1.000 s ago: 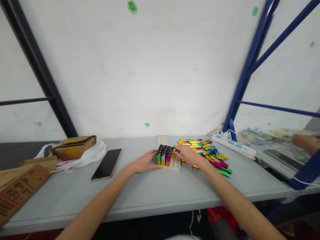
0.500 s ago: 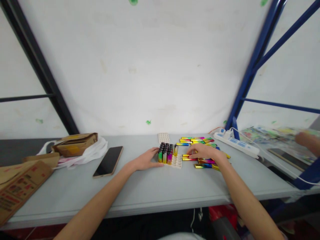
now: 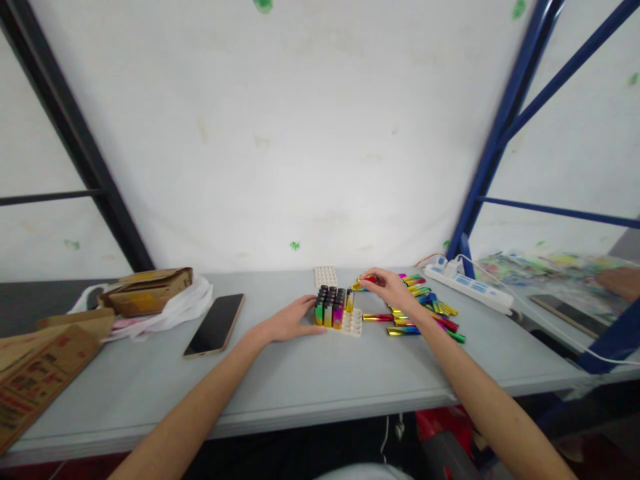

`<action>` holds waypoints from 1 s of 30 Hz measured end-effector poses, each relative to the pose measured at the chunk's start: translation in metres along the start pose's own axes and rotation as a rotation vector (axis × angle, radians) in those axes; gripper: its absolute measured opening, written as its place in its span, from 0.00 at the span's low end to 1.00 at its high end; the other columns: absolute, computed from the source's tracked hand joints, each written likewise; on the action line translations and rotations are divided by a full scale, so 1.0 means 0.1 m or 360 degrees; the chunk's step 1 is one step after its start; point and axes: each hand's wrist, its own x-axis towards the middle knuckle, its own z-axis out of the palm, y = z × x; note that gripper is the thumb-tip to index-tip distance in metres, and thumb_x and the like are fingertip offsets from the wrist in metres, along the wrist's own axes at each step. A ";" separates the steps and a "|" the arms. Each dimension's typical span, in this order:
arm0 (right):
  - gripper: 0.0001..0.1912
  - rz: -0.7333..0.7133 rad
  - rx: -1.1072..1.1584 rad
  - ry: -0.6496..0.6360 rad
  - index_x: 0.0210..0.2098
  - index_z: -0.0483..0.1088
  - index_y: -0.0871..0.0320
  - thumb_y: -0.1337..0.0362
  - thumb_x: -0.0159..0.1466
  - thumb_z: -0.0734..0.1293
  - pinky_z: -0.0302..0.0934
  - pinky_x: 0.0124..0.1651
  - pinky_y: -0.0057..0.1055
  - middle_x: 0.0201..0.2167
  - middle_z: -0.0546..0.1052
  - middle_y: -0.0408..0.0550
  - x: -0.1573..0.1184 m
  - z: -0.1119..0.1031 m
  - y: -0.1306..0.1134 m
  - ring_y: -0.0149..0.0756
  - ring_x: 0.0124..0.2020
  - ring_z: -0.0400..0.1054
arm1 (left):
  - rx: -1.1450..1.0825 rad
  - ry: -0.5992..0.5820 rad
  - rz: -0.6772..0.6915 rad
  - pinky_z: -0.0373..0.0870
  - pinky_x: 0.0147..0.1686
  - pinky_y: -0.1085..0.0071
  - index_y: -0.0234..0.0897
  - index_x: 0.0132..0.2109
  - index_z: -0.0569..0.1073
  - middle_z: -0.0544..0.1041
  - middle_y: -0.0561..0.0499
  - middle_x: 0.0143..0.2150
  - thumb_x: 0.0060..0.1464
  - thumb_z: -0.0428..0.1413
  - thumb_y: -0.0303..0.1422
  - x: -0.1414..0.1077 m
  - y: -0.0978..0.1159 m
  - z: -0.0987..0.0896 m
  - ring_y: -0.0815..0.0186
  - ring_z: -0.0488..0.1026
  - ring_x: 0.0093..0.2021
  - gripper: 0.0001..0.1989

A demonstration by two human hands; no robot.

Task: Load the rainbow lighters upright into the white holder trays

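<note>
Several shiny coloured lighters with black tops [image 3: 329, 308] stand upright in rows on a white holed tray [image 3: 353, 323]. The tray's right part shows bare holes. My left hand [image 3: 293, 320] rests on the table with thumb and fingers spread, touching the left side of the upright group. My right hand [image 3: 387, 285] is behind and right of the tray, fingers pinched on a red and gold lighter. Below and right of it, a loose pile of metallic lighters [image 3: 440, 305] lies on the table.
Another white holed tray [image 3: 326, 276] lies near the wall. A phone [image 3: 215, 325], a cardboard box in a white bag [image 3: 150, 293] and a cardboard piece [image 3: 50, 373] are left. A power strip [image 3: 470, 288] lies right. Another person's hand [image 3: 620, 283] shows far right.
My right hand has moved from the near lighters back and left, and now holds a red and gold lighter up. Loose lighters have shifted. My left hand has stayed beside the upright group.
</note>
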 end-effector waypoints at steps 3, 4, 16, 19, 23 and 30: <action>0.26 0.0174 0.0224 0.0082 0.29 0.72 0.58 0.40 0.64 0.66 0.57 0.33 0.30 0.24 0.71 0.42 0.01 0.05 -0.09 0.34 0.27 0.62 | -0.0002 -0.0016 -0.0024 0.55 0.71 0.55 0.34 0.69 0.62 0.63 0.37 0.71 0.57 0.61 0.54 0.00 0.01 0.00 0.48 0.61 0.70 0.43; 0.28 0.0217 0.0294 0.0101 0.26 0.69 0.57 0.38 0.64 0.65 0.55 0.32 0.30 0.22 0.69 0.42 0.01 0.06 -0.11 0.34 0.26 0.60 | -0.0004 -0.0021 -0.0032 0.54 0.71 0.55 0.33 0.69 0.62 0.63 0.36 0.71 0.57 0.61 0.54 0.00 0.02 0.00 0.48 0.61 0.70 0.43; 0.25 0.0390 0.1426 -0.0241 0.40 0.65 0.53 0.38 0.63 0.67 0.52 0.23 0.25 0.22 0.61 0.34 -0.05 0.37 -0.34 0.26 0.18 0.54 | -0.0063 -0.0007 -0.0005 0.55 0.71 0.54 0.37 0.69 0.63 0.63 0.39 0.71 0.56 0.62 0.54 -0.01 -0.01 0.00 0.48 0.61 0.70 0.42; 0.28 0.0580 0.1516 -0.0207 0.33 0.62 0.54 0.34 0.61 0.66 0.36 0.19 0.23 0.20 0.53 0.31 -0.04 0.42 -0.37 0.23 0.16 0.39 | -0.0072 0.0002 0.0021 0.56 0.71 0.54 0.38 0.70 0.62 0.63 0.40 0.71 0.57 0.62 0.54 -0.01 -0.01 0.00 0.48 0.61 0.70 0.41; 0.33 0.0790 0.1448 -0.0169 0.24 0.55 0.54 0.30 0.62 0.59 0.30 0.19 0.24 0.17 0.47 0.32 -0.04 0.49 -0.36 0.23 0.17 0.33 | -0.0061 -0.0004 0.0010 0.56 0.71 0.53 0.38 0.70 0.62 0.63 0.40 0.71 0.57 0.62 0.54 -0.01 -0.01 0.00 0.48 0.62 0.69 0.41; 0.27 0.0802 0.1198 -0.0020 0.19 0.51 0.53 0.44 0.67 0.57 0.31 0.18 0.26 0.14 0.48 0.35 -0.06 0.54 -0.29 0.25 0.16 0.35 | -0.0060 -0.0003 -0.0008 0.54 0.71 0.53 0.36 0.69 0.62 0.63 0.39 0.71 0.57 0.61 0.54 0.00 -0.01 0.01 0.48 0.61 0.69 0.41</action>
